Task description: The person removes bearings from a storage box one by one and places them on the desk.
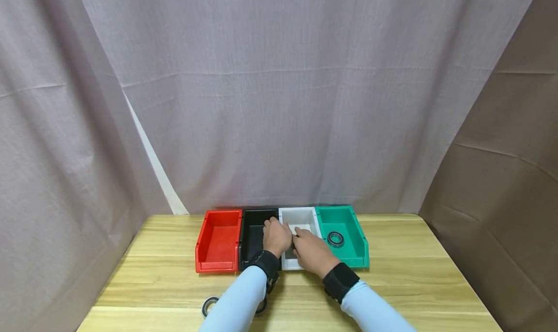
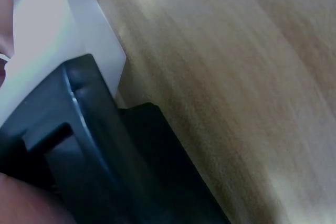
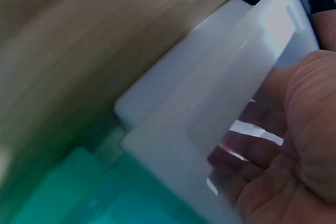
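Note:
Red (image 1: 220,242), black (image 1: 254,228), white (image 1: 301,216) and green (image 1: 348,225) bins stand in a row at the back of the wooden table (image 1: 414,274). My left hand (image 1: 275,233) hovers with curled fingers over the wall between the black and white bins. My right hand (image 1: 305,243) reaches into the white bin, its fingertips close to the left hand. Neither view shows whether either hand holds anything. The right wrist view shows my right hand (image 3: 294,145) curled over the white bin (image 3: 210,103). In the left wrist view the black bin (image 2: 79,145) is blurred.
A black ring (image 1: 335,238) lies in the green bin. Another ring (image 1: 208,305) lies on the table near the front edge, partly hidden behind my left sleeve (image 1: 237,303). Grey curtains hang close behind the bins.

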Demonstrator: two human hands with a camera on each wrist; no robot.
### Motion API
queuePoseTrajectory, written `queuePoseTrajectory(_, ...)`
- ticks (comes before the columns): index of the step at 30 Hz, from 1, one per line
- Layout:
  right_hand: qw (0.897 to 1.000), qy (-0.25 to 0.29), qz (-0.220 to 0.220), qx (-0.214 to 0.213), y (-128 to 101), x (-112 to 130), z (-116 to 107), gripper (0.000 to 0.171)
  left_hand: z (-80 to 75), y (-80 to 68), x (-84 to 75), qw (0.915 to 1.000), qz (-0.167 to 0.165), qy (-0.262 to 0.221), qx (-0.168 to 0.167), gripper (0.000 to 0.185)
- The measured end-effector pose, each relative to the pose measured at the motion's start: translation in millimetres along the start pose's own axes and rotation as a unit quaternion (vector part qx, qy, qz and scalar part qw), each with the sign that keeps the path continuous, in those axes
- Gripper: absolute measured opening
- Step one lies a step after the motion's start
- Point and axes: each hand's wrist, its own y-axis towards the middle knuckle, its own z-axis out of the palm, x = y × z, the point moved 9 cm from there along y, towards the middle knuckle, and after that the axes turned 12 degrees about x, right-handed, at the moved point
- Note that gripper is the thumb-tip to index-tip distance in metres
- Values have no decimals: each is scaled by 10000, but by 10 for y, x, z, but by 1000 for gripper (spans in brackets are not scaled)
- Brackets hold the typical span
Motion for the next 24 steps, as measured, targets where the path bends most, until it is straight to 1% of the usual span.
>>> queuePoseTrajectory(2, 9999, -79, 133, 74, 76, -12, 32, 24, 7, 21, 26, 9999, 34, 26, -123, 42)
queuePoseTrajectory(4, 9997, -65, 203, 98, 139, -20, 55, 18, 6, 19, 30, 9998, 58, 10, -169, 42)
queuePoseTrajectory(5, 9996, -34, 242, 107, 164, -27, 64, 13, 3, 17, 26, 9998, 63, -30, -170, 42)
queuePoseTrajectory(8, 9990, 205, 363, 163, 213, -54, 91, 6, -42, -57, -41, 9998, 52, -189, -13, 42)
queuePoseTrajectory(11, 9979, 353, 473, 272, 237, -78, 125, 7, -62, -96, -73, 9998, -27, -169, 49, 41)
queuePoseTrajectory(15, 9974, 426, 496, 318, 245, -78, 131, 5, -68, -114, -73, 9999, -120, -57, 18, 39)
queuePoseTrajectory(24, 9975, 402, 534, 240, 226, -83, 98, 12, -59, -96, -69, 9998, -89, -174, 45, 41)
